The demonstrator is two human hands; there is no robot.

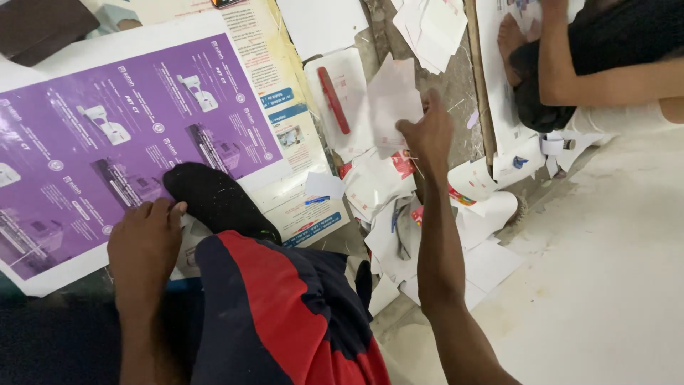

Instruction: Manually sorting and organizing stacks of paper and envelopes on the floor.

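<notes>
Right fingers: curled loosely at the edge of a white sheet [390, 100]; a pinch on its corner is suggested, but whether the paper is truly gripped cannot be told, since the fingertips are hidden behind the knuckles
Right hand [427, 135]: stretched far forward over the paper heap, the arm fully extended, as is needed to reach a sheet lying well away from the body
White sheet: tilted and partly lifted above the others, just beside the red cutter [333, 100]
Red cutter: laid on a white card, apart from both hands, untouched
Paper heap [399, 214]: loose white offcuts with red and blue print, piled between the poster and the bare floor, seemingly dropped where they are trimmed
Left fingers: spread flat and released, nothing is gripped; the tips are pressed against the sock
Left hand [146, 246]: rested on the poster's near edge, touching the sock, apparently to steady the body during the reach
Sock [217, 199]: a black-socked foot is set on the poster's lower margin, which is held flat by its weight
Poster [121, 135]: a large purple printed sheet with a white border, spread over the floor at the left
Shorts [285, 314]: navy with a red stripe, seen at the near edge over the bent knee
Co-worker [605, 64]: another person's arm and bare foot are seen at the top right, well apart from the reach, among more cut sheets
</notes>
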